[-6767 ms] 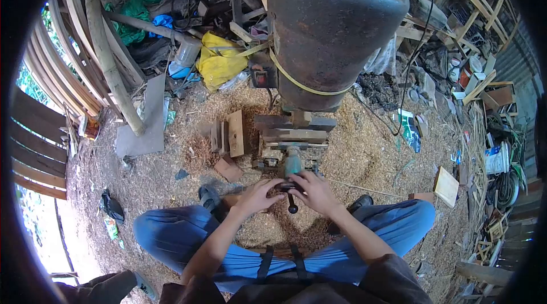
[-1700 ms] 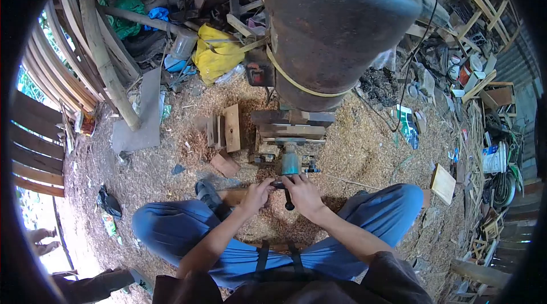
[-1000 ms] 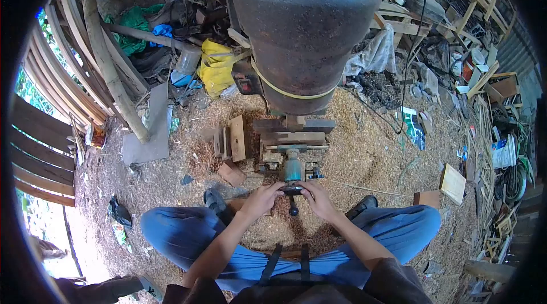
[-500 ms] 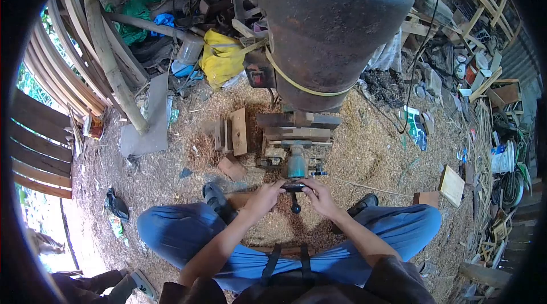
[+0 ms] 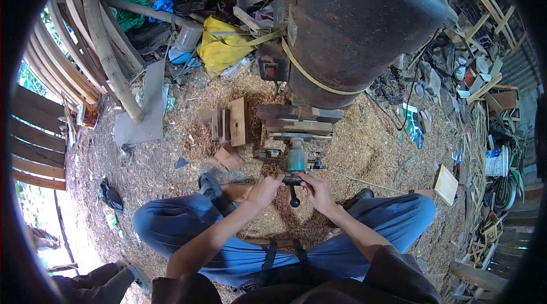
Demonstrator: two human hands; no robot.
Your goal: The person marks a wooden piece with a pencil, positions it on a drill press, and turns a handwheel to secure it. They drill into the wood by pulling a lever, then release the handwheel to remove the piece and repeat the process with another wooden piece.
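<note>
My left hand (image 5: 265,190) is closed on the left side of a dark handwheel (image 5: 292,180) at the near end of a vise-like tool. My right hand (image 5: 317,191) grips the wheel's right side. A handle with a round black knob (image 5: 294,202) hangs below the wheel, between my hands. Beyond the wheel is the teal metal body (image 5: 296,159), and past it dark wooden pieces (image 5: 299,123) lie crosswise. A large rusty machine housing (image 5: 359,31) with a yellow band rises over them.
Wooden blocks (image 5: 237,122) and a reddish block (image 5: 229,157) sit left of the tool. A grey sheet (image 5: 145,113) and a long pole (image 5: 108,48) are farther left. A light board (image 5: 445,185) lies at right. Another person's shoe (image 5: 138,278) shows at lower left.
The view has shifted, so the machine housing appears farther right and tilted. Both hands remain on the wheel, slightly higher in view.
</note>
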